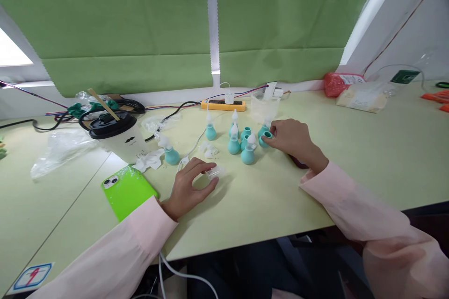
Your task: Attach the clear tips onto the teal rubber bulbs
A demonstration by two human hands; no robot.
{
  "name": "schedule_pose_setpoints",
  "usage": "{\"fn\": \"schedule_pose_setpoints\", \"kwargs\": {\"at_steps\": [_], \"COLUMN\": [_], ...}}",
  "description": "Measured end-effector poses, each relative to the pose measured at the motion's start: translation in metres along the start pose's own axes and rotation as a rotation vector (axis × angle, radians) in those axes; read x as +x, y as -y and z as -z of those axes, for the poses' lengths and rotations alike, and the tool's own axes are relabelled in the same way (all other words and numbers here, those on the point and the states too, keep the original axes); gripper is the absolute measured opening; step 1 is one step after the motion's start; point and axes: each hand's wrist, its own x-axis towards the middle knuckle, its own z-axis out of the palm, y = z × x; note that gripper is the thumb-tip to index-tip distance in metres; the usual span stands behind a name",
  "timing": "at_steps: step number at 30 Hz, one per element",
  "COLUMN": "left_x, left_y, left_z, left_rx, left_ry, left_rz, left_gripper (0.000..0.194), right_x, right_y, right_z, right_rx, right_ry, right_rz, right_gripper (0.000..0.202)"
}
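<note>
Between the thumb and fingers of my left hand [192, 184] is a small transparent plastic nozzle [213, 173], held just above the table. My right hand [291, 138] pinches a teal rubber bulb [264, 140] whose open mouth faces up. Close by stand several teal bulbs with transparent tips fitted, among them one at the front [248, 155]. An open-mouthed bulb [245, 141] without a tip stands in this group. Farther left are a tipped bulb [210, 131] and another tipped bulb [171, 154]. Loose transparent pieces [208, 150] lie between my hands.
A translucent tub [264, 107] stands behind the bulbs, near an orange power strip [223, 105]. On the left are a lidded paper cup [128, 145], a green phone [128, 191], crumpled tissue [149, 160] and cables. A red bag [340, 84] sits at the back right. A dark object lies partly under my right wrist.
</note>
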Motion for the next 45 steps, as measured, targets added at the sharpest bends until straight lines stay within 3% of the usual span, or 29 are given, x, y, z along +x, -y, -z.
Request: {"fn": "schedule_pose_setpoints", "kwargs": {"at_steps": [2, 4, 9, 11, 13, 18, 24, 33, 40, 45], "left_x": [0.001, 0.001, -0.001, -0.001, -0.001, -0.001, -0.004, -0.005, -0.003, -0.003], "left_y": [0.0, 0.0, 0.001, 0.002, 0.003, 0.004, -0.002, -0.005, -0.003, -0.002], "left_z": [0.0, 0.0, 0.0, 0.0, 0.0, 0.001, 0.003, 0.008, 0.005, 0.003], "left_rx": [0.005, 0.008, 0.029, 0.032, 0.018, -0.024, -0.076, -0.116, -0.055, -0.106], "left_ry": [0.002, 0.004, 0.031, 0.046, 0.059, 0.067, -0.02, 0.049, 0.107, 0.152], "left_rz": [0.011, 0.023, 0.059, 0.065, 0.07, 0.125, 0.24, 0.233, 0.257, 0.323], "left_gripper": [0.022, 0.023, 0.025, 0.026, 0.027, 0.025, 0.023, 0.017, 0.025, 0.027], "right_x": [-0.004, -0.008, -0.02, -0.027, -0.036, -0.052, -0.065, -0.071, -0.074, -0.078], "right_y": [-0.004, -0.01, -0.014, -0.002, 0.013, 0.042, 0.055, 0.061, 0.062, 0.063], "right_z": [0.012, 0.023, 0.036, 0.032, 0.023, -0.006, -0.026, -0.035, -0.034, -0.03], "right_rx": [0.104, 0.283, 0.731, 0.807, 0.856, 0.867, 0.862, 0.903, 0.929, 0.886], "right_ry": [-0.056, -0.035, 0.498, 0.585, 0.544, 0.294, 0.195, 0.16, -0.011, 0.03], "right_rz": [0.024, 0.167, 0.695, 0.793, 0.851, 0.889, 0.781, 0.7, 0.645, 0.688], "right_gripper": [0.023, 0.019, 0.019, 0.018, 0.019, 0.019, 0.029, 0.025, 0.03, 0.027]}}
